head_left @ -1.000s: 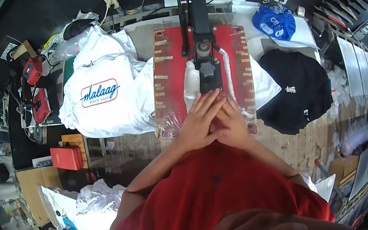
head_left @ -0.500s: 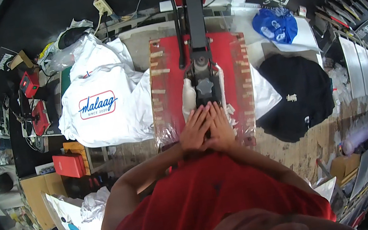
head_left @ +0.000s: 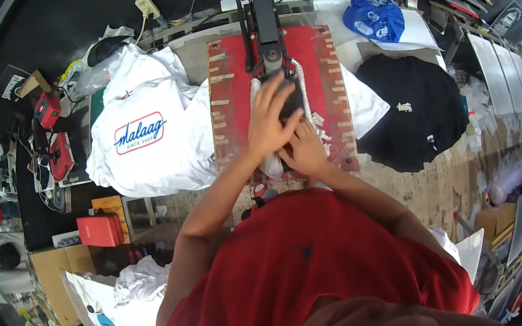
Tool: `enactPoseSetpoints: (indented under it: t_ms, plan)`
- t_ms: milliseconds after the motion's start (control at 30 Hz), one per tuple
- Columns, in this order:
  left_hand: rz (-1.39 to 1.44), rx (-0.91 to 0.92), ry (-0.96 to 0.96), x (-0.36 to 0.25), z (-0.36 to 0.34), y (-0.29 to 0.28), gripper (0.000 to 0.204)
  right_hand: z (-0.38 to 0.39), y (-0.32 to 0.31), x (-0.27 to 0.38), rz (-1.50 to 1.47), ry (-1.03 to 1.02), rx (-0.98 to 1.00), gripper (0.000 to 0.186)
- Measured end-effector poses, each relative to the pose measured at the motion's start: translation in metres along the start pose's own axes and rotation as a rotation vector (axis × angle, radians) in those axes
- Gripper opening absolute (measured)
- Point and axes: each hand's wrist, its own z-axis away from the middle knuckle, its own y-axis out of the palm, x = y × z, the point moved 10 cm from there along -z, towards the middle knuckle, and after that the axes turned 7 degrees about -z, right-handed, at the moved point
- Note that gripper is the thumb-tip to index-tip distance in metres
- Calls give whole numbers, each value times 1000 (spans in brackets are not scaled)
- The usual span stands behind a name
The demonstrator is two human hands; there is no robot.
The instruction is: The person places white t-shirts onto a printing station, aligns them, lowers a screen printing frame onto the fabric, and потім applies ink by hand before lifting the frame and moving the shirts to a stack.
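- Because the head view looks straight down, the heat press (head_left: 325, 83) is seen from above, in the middle of the scene, with both hands over its near half.
- For good handling, it is judged that touch should be confined to the wrapped bar (head_left: 303, 90) and the dark centre block (head_left: 293, 104); bare skin is best held off the red plate, which may be hot.
- Any push is probably best shared evenly between both palms, with the wrists clear of the plate's near edge.
- The left hand (head_left: 269, 123) is laid farther forward, its fingers spread and open across the dark block; whether it is pressed down cannot be told.
- The right hand (head_left: 306, 150) is placed nearer and slightly right, its fingers pointed forward; whether anything is gripped cannot be told.
- The press lies beneath and around the fingers, its plate extended left and right of them.
- White fabric (head_left: 366, 107) is shown protruding at the right, well apart from both hands.
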Motion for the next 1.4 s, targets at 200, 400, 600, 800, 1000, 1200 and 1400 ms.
enactPoseSetpoints:
  t_ms: [200,400,600,800,1000,1200,1400]
  plan:
    - [-345,93,52,31,-10,37,59,11,22,2,-130,64,132,25]
    - [-238,233,-67,56,-2,63,59,21,24,0,-55,79,138,15]
    - [-222,275,-97,54,0,63,63,20,31,3,-36,53,220,16]
    - [-268,327,-32,54,3,63,70,20,55,5,61,43,620,20]
    - [-270,301,-53,53,2,58,70,-6,6,17,5,145,218,15]
    - [-259,298,-61,53,2,59,66,20,5,9,-29,-34,-97,10]
    - [-270,266,-68,58,4,59,65,19,20,5,13,-43,42,13]
